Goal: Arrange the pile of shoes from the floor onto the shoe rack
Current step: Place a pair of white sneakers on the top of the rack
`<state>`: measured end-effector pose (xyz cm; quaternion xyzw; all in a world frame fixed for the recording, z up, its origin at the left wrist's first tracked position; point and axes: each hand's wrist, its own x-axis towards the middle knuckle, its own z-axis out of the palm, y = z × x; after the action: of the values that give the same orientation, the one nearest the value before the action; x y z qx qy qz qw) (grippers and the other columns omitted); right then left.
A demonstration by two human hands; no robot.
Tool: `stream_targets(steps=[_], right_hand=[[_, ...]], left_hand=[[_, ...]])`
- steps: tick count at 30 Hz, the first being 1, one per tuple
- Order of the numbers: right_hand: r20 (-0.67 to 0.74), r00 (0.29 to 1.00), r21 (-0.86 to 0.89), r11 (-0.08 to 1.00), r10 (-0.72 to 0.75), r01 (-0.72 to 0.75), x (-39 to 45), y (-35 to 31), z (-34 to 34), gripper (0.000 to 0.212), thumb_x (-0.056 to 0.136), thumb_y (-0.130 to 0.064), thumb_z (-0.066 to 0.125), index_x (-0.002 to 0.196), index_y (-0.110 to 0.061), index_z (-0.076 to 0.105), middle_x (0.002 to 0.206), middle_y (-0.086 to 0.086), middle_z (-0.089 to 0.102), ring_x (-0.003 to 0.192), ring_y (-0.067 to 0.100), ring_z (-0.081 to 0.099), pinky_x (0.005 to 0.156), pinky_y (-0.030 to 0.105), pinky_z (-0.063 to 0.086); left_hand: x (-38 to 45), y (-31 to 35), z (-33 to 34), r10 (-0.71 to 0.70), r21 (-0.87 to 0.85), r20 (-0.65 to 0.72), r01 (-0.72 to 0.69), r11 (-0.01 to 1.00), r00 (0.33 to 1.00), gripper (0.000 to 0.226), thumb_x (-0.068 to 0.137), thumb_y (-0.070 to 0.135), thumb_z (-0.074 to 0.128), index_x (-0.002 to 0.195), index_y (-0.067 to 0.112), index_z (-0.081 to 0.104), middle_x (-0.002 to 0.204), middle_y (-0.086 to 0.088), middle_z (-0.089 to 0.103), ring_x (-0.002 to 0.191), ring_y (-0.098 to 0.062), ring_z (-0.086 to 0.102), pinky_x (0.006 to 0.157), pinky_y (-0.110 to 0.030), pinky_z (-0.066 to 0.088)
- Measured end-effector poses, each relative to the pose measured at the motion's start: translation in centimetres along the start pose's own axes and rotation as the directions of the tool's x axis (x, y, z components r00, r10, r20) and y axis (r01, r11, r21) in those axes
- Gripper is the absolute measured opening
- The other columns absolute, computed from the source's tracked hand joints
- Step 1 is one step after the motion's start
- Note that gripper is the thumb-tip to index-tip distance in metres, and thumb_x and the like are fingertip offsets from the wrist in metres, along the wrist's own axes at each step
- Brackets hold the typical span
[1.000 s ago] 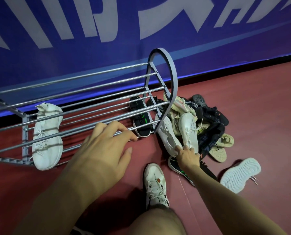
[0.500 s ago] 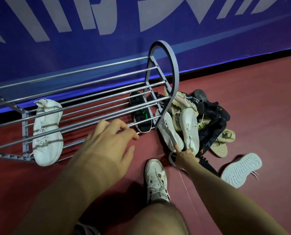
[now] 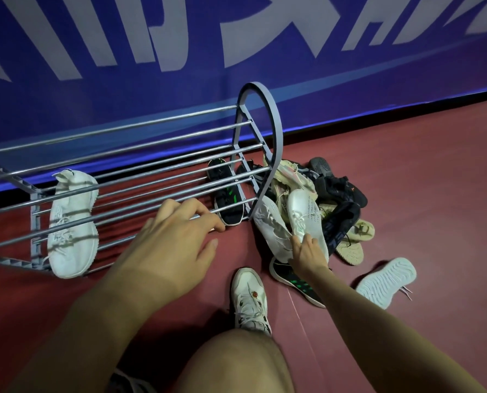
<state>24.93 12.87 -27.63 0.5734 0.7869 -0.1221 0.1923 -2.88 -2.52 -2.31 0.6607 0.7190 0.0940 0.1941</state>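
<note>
A grey metal shoe rack [image 3: 276,143] stands against the wall. One white sneaker [image 3: 72,222] lies across its bars at the left, and a black shoe with green marks [image 3: 228,199] sits on the low tier at the right end. The pile of shoes [image 3: 341,205] lies on the floor just right of the rack. My right hand [image 3: 307,251] grips the heel end of a white sneaker [image 3: 304,211] on the pile, beside a second white sneaker [image 3: 270,225]. My left hand [image 3: 174,245] hovers at the rack's front bars with loosely curled fingers, holding nothing.
The pile also holds tan slippers [image 3: 353,245] and a cream shoe [image 3: 290,177]. A black-and-green shoe [image 3: 293,282] lies under my right wrist. A white shoe [image 3: 387,282] lies sole-up at the right. My own foot in a white sneaker [image 3: 249,299] is planted near the pile. A blue banner [image 3: 236,52] backs the rack.
My right hand has spread its fingers over the white sneaker's heel after touching it with one fingertip. The left hand stays at the rack's front bars. The view has shifted slightly.
</note>
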Motion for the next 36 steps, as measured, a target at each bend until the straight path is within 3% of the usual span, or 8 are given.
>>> stream_targets(steps=[5,7,11,16,20,30,36], right_hand=[[-0.085,0.993,-0.151,0.986,-0.08,0.066,-1.3,0.5,-1.8,0.053,0.092,-0.05,0.06,0.124,-0.01,0.049,0.117,0.014,0.049,0.104,0.031,0.048,0.09,0.039,0.041],[-0.108,0.989,-0.111,0.99,-0.099,0.087,-2.4,0.6,-2.4,0.058,0.088,-0.055,0.063,0.123,-0.011,0.051,0.117,0.013,0.051,0.107,0.032,0.05,0.09,0.041,0.045],[-0.067,0.995,-0.01,0.997,-0.08,0.08,-4.8,0.4,-3.4,0.06,0.089,-0.053,0.064,0.131,-0.015,0.044,0.125,0.01,0.047,0.119,0.032,0.046,0.087,0.041,0.049],[-0.046,0.985,-0.031,0.986,-0.165,0.163,-7.1,-0.9,-3.4,0.061,0.094,-0.047,0.058,0.141,-0.01,0.042,0.125,0.014,0.047,0.116,0.034,0.047,0.098,0.042,0.042],[-0.076,0.964,-0.117,0.963,-0.254,0.244,-9.2,-2.8,-5.0,0.058,0.09,-0.043,0.062,0.135,-0.009,0.048,0.12,0.012,0.051,0.112,0.031,0.052,0.096,0.036,0.042],[-0.097,0.862,-0.289,0.843,-0.497,0.454,-15.5,-9.1,-16.3,0.054,0.089,-0.045,0.065,0.131,-0.013,0.05,0.122,0.009,0.046,0.115,0.028,0.044,0.086,0.039,0.048],[-0.18,0.755,-0.397,0.749,-0.63,0.53,-19.7,-12.0,-21.9,0.052,0.085,-0.042,0.068,0.123,-0.011,0.053,0.116,0.012,0.048,0.112,0.034,0.046,0.087,0.047,0.05]], left_hand=[[-0.6,-0.2,-0.3,0.02,-0.003,-0.03,-0.02,1.0,0.999,0.026,0.098,0.041,0.051,0.123,0.044,0.058,0.12,0.025,0.042,0.114,-0.007,0.034,0.102,-0.039,0.043],[-0.8,-0.5,-0.4,0.016,-0.001,-0.041,-0.016,1.0,0.999,0.026,0.098,0.04,0.052,0.122,0.041,0.06,0.119,0.022,0.045,0.114,-0.009,0.037,0.101,-0.039,0.044],[-1.3,-0.7,-0.7,-0.011,-0.021,-0.008,0.01,1.0,1.0,0.026,0.098,0.038,0.053,0.122,0.04,0.06,0.118,0.021,0.046,0.114,-0.011,0.038,0.103,-0.039,0.043],[-2.3,-1.5,-1.1,0.0,-0.003,0.019,0.0,1.0,1.0,0.028,0.098,0.038,0.053,0.124,0.038,0.061,0.118,0.015,0.048,0.113,-0.015,0.039,0.102,-0.041,0.044],[-3.2,-2.2,-1.6,-0.006,0.032,0.022,0.006,0.999,1.0,0.025,0.097,0.035,0.053,0.121,0.034,0.062,0.117,0.008,0.05,0.112,-0.02,0.041,0.097,-0.045,0.047],[-7.1,-1.8,-2.3,-0.051,0.094,0.079,0.044,0.995,0.996,0.029,0.096,0.032,0.052,0.123,0.032,0.061,0.123,-0.001,0.052,0.117,-0.028,0.043,0.098,-0.049,0.046],[-10.4,-3.2,-2.9,-0.099,0.104,0.08,0.091,0.99,0.992,0.038,0.095,0.035,0.053,0.133,0.033,0.05,0.127,-0.002,0.052,0.12,-0.029,0.043,0.102,-0.05,0.044]])
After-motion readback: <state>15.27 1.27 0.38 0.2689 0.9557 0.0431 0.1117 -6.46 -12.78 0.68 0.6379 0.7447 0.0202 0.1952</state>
